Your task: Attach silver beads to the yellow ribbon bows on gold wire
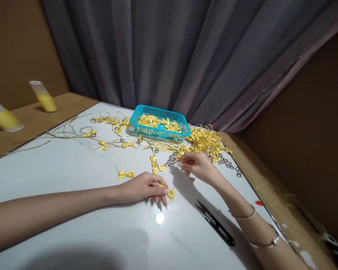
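Note:
A yellow ribbon bow (171, 194) is pinched between the thumb and fingers of my left hand (145, 187), low over the white tabletop. My right hand (198, 165) is raised beside a cluster of small silver beads (172, 159), thumb and fingers drawn together; whether anything sits between them I cannot make out. Left of the beads lie loose bows, among them one yellow bow (126, 174) and another bow (159, 169). Black thread snips (215, 223) rest on the table below my right hand.
A turquoise basket (160, 135) holding yellow bows stands at the back. Right of it is a heap of yellow bows (207, 138). Gold cords (163, 145) lie in front of the basket. Two yellow-and-white spools (46, 99) stand at left. A grey curtain (157, 56) hangs behind.

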A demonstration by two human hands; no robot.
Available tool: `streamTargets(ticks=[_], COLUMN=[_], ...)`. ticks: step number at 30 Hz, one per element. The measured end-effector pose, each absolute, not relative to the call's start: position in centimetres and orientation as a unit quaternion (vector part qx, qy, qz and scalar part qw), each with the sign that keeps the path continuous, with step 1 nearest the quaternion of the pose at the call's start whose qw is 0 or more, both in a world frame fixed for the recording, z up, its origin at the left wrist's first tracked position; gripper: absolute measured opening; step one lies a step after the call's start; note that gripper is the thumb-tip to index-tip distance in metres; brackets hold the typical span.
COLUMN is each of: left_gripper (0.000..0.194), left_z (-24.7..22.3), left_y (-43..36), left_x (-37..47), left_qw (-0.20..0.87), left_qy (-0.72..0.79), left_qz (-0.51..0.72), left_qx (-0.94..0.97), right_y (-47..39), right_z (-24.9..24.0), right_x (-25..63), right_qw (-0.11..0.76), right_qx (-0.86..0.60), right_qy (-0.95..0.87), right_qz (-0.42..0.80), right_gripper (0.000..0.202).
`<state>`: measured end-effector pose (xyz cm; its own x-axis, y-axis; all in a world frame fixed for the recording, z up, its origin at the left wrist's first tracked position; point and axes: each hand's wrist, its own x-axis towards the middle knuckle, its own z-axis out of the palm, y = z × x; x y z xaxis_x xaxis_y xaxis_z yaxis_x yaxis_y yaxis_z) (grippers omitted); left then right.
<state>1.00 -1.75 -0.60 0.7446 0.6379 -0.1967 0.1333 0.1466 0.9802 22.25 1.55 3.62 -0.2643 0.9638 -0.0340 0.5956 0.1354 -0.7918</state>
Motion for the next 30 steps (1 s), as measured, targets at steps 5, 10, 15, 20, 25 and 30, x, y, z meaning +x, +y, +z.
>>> streamTargets(ticks=[5, 10, 15, 20, 25, 30], left_gripper=[0.024, 0.025, 0.027, 0.026, 0.025, 0.032], left_z=[-0.5, -0.7, -0.8, -0.7, -1.0, -2.0], left_y=[-1.8, -1.9, -1.7, -1.1, -0.5, 1.1], left_x=[1.0, 1.0, 1.2, 1.1, 1.2, 2.2], left_qw=[0.691, 0.69, 0.692, 0.575, 0.3, 0.22], left_qy=[0.3, 0.295, 0.311, 0.335, 0.246, 0.217], left_qz=[0.18, 0.179, 0.193, 0.241, 0.228, 0.194], left_qx=[0.633, 0.636, 0.623, 0.706, 0.893, 0.931], right_y=[1.8, 3.0, 3.8, 4.1, 4.6, 5.0], right_z=[2.2, 1.9, 1.6, 1.7, 1.2, -0.2], right_x=[20.7, 21.5, 22.6, 23.9, 25.0, 25.4], right_qw=[0.298, 0.257, 0.18, 0.201, 0.296, 0.369], right_qx=[-0.547, -0.54, -0.515, -0.504, -0.499, -0.49], right_qy=[-0.732, -0.724, -0.705, -0.691, -0.665, -0.622], right_qz=[0.276, 0.345, 0.452, 0.477, 0.471, 0.486], right_gripper=[0.007, 0.004, 0.016, 0.018, 0.023, 0.026])
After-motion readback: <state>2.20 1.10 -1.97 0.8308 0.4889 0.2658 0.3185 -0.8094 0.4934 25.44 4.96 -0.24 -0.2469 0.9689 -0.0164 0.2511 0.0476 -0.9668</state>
